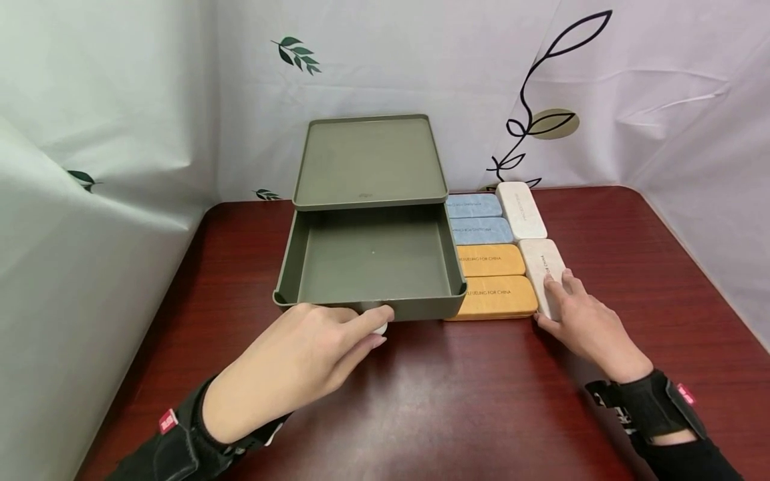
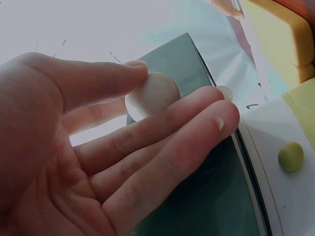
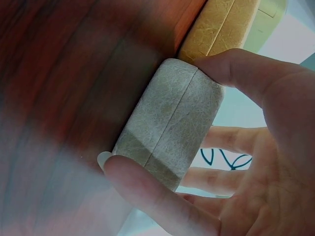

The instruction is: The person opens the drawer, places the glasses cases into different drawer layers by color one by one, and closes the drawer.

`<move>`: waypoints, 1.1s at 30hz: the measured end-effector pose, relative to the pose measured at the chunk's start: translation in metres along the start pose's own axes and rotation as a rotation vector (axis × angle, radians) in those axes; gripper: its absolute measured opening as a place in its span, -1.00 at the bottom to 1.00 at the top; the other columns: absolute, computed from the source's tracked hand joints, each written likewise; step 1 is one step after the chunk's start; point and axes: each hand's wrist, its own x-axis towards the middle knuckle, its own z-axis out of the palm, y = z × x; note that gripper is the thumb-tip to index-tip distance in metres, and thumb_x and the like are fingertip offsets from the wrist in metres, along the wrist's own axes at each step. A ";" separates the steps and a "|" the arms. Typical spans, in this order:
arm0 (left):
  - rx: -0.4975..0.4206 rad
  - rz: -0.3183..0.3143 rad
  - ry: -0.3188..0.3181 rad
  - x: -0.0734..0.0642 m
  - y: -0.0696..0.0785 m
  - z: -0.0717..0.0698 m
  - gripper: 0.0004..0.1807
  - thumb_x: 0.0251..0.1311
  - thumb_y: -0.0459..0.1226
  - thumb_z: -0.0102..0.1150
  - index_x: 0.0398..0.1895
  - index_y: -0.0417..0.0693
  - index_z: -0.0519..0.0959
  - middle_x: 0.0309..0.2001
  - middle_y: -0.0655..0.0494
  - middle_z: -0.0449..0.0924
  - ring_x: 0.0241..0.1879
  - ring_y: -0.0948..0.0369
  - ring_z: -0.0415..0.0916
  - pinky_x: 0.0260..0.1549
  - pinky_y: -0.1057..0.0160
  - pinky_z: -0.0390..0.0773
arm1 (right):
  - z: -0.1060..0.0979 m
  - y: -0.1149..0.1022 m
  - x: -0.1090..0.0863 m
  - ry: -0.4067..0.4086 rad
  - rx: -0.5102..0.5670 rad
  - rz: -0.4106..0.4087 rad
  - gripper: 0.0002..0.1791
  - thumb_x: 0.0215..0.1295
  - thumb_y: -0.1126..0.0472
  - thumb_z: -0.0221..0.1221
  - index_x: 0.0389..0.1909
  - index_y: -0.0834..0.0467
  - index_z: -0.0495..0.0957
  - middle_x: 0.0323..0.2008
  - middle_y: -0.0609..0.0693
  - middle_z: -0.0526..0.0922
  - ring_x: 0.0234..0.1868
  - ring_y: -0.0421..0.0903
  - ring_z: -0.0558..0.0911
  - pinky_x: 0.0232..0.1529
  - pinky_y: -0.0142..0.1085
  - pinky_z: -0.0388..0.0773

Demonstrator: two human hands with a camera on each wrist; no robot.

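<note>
My left hand (image 1: 307, 344) pinches the white round knob (image 2: 155, 96) on the front of a grey-green drawer (image 1: 427, 308). The drawer is pulled out toward me from under the flat top (image 1: 369, 160) of its box, and its inner floor shows. At the right, my right hand (image 1: 586, 327) grips the near white glasses case (image 1: 537, 254), with thumb and fingers around its near end. In the right wrist view, a seam runs along the case's end, and the case is beside a yellow glasses case (image 3: 216, 29).
Two yellow glasses cases (image 1: 493, 294) and two blue glasses cases (image 1: 481, 230) lie in a column against the box's right side. Another white glasses case (image 1: 520, 210) lies beyond the gripped one. A pale patterned curtain (image 1: 385, 60) borders the dark red table (image 1: 421, 407).
</note>
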 end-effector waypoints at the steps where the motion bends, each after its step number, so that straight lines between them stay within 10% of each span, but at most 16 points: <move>1: 0.006 0.002 0.000 0.000 0.001 0.000 -0.82 0.23 -0.23 0.21 -0.13 0.02 0.50 -0.69 0.34 0.28 -0.67 0.45 0.20 -0.61 0.50 0.32 | 0.000 0.000 0.000 0.004 0.002 -0.001 -0.22 0.15 0.06 0.27 0.31 0.33 0.23 0.25 0.59 0.16 -0.16 0.48 0.57 -0.43 0.17 0.49; 33: 0.011 0.016 -0.011 -0.009 0.012 -0.001 -0.83 0.22 -0.21 0.21 -0.16 0.07 0.47 -0.73 0.38 0.12 -0.71 0.48 -0.05 -0.69 0.58 0.04 | 0.003 0.002 0.000 0.041 0.027 -0.018 -0.25 0.13 0.09 0.27 0.26 0.38 0.27 0.22 0.61 0.19 -0.18 0.51 0.56 -0.30 0.22 0.49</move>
